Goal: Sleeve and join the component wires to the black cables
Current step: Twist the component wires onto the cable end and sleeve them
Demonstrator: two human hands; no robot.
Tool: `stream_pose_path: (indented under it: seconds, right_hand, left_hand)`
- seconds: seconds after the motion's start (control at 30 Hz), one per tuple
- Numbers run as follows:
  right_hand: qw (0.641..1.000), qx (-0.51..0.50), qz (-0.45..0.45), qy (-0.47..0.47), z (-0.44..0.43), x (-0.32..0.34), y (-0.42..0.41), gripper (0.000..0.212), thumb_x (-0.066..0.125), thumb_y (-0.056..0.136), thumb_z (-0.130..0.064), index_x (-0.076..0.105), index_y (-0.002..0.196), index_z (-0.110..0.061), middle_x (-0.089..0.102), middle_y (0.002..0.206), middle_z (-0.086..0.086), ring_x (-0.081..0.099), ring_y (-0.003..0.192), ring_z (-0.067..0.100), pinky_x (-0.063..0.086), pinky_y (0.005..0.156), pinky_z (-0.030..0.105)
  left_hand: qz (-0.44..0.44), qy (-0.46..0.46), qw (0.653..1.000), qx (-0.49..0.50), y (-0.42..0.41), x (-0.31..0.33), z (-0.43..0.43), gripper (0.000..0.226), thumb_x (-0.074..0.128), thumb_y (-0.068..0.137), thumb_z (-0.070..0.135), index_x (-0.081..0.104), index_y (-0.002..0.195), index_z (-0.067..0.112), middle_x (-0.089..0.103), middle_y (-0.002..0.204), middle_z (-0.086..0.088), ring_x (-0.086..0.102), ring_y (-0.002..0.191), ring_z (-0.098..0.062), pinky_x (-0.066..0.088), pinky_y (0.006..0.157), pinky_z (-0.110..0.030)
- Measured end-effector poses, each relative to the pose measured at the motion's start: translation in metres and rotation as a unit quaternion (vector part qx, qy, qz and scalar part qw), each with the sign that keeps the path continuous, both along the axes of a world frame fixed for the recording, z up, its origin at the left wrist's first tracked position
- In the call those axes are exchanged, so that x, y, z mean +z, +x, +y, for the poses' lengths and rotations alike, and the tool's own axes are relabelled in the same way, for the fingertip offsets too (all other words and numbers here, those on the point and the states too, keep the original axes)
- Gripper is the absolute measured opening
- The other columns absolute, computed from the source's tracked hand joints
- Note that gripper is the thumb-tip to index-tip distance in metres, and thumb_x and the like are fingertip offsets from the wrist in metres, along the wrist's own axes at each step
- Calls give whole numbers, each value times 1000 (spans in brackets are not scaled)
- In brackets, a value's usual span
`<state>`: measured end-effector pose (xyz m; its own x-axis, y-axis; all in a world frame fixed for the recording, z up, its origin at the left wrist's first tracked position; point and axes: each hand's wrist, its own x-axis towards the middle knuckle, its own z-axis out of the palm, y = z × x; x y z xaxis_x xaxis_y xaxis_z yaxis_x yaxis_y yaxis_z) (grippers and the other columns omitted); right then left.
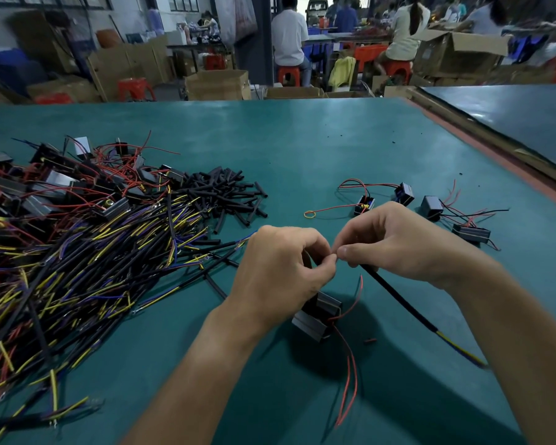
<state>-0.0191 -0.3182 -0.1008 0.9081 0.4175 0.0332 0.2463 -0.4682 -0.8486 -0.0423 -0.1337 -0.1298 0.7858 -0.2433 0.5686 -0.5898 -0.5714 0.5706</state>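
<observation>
Pinched at its upper end between thumb and forefinger of the right hand point(395, 239): one black cable point(398, 303), slanting down and to the right above the green mat point(302, 149), with yellow and purple inner wires point(463, 351) bared at its lower end beside the right forearm. Met fingertip to fingertip by the left hand point(280, 264), thumb and forefinger there nipping a thin wire end point(334, 256), too small to tell more of. Remaining fingers of both hands curled in.

Directly under the left hand and partly hidden by it, a black component point(318, 316) in a grey ribbed casing; touching the mat or held clear of it, impossible to tell. Trailing from it toward the near edge, thin red wires point(347, 380), with another curving upward toward the fingertips. Just right of the component, flat on the mat, a short dark red sleeve piece point(369, 341).

Farther out to the left, a sprawling heap of black cables point(93, 268) with yellow and purple ends. Behind that heap, more components tangled in red wire point(61, 181), and beside them a pile of short black tubing pieces point(231, 194).

Beyond the right hand, well apart from the heaps, four loose wired components point(430, 207) in a scattered row, and a yellow loop point(309, 214) lying nearby.

At the far end of the room, seated people on red stools point(289, 73) among cardboard boxes point(217, 85).
</observation>
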Motion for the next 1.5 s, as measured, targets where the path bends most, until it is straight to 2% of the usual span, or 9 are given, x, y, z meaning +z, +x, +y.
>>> stream_pose_path:
  seconds: [0.2, 0.5, 0.67, 0.83, 1.0, 1.17, 1.23, 1.33, 1.5]
  right_hand:
    - [1000, 14, 10, 10, -1, 1, 0, 18, 68, 86, -2, 75, 74, -12, 66, 62, -1, 55, 61, 8, 43, 58, 16]
    - [999, 13, 31, 22, -2, 1, 0, 19, 68, 85, -3, 75, 72, -13, 66, 63, 1, 55, 62, 10, 44, 60, 18]
    - [999, 17, -17, 28, 0, 0, 0, 17, 70, 83, 1, 75, 73, -12, 68, 63, 7, 53, 59, 10, 42, 57, 21]
    - [998, 22, -63, 4, 0, -2, 0, 16, 70, 84, -3, 75, 74, -14, 68, 66, 15, 51, 57, 14, 41, 56, 31]
    - [998, 14, -45, -29, -2, -3, 2, 14, 70, 86, -12, 74, 73, -13, 66, 63, 14, 52, 57, 15, 42, 57, 32]
    - [1000, 20, -14, -7, -4, -2, 2, 18, 69, 85, -3, 73, 70, -12, 63, 56, -4, 51, 53, 5, 40, 53, 16]
    - [999, 25, -24, -3, -3, -1, 2, 18, 69, 84, -1, 74, 72, -12, 65, 58, -2, 51, 55, 6, 40, 54, 17]
    - [997, 33, -66, -13, -2, 0, 0, 18, 70, 83, -1, 75, 72, -14, 64, 59, 10, 47, 53, 9, 38, 52, 24]
    - [990, 29, -135, -38, -1, -3, 1, 20, 71, 81, -3, 75, 73, -21, 59, 54, 8, 44, 49, 20, 36, 47, 34]
  left_hand:
    - [149, -102, 983, -19, 2, 1, -1, 11, 74, 70, 26, 73, 64, 17, 67, 55, 3, 57, 48, -8, 48, 49, -25]
    - [98, -62, 993, -29, 2, 0, 1, 8, 73, 74, 22, 75, 68, 16, 69, 59, 5, 64, 55, -12, 52, 56, -33]
    - [132, -79, 988, -31, 3, 1, 1, 10, 77, 77, 14, 74, 68, 15, 70, 60, 1, 63, 54, -12, 53, 56, -31]
    - [173, -110, 978, -37, 3, 2, 0, 16, 78, 78, 10, 72, 64, 14, 67, 57, -3, 50, 48, -5, 42, 49, -23]
    - [104, -76, 991, -19, 2, 0, 0, 9, 75, 77, 18, 75, 69, 16, 69, 60, 1, 64, 56, -20, 51, 54, -36]
    - [61, -42, 997, -17, 2, -2, -1, 8, 72, 76, 22, 74, 70, 17, 69, 61, 6, 64, 57, -16, 51, 56, -34]
    - [63, -39, 997, -20, 2, -2, -1, 8, 72, 76, 20, 74, 70, 17, 69, 61, 5, 64, 56, -16, 51, 56, -34]
    - [94, -53, 994, -32, 2, -1, -1, 9, 75, 77, 16, 73, 68, 15, 68, 59, 2, 62, 53, -14, 51, 54, -34]
    - [244, -173, 953, -43, 4, 2, -2, 13, 78, 79, 6, 72, 67, 5, 69, 60, -10, 53, 52, -8, 45, 54, -25]
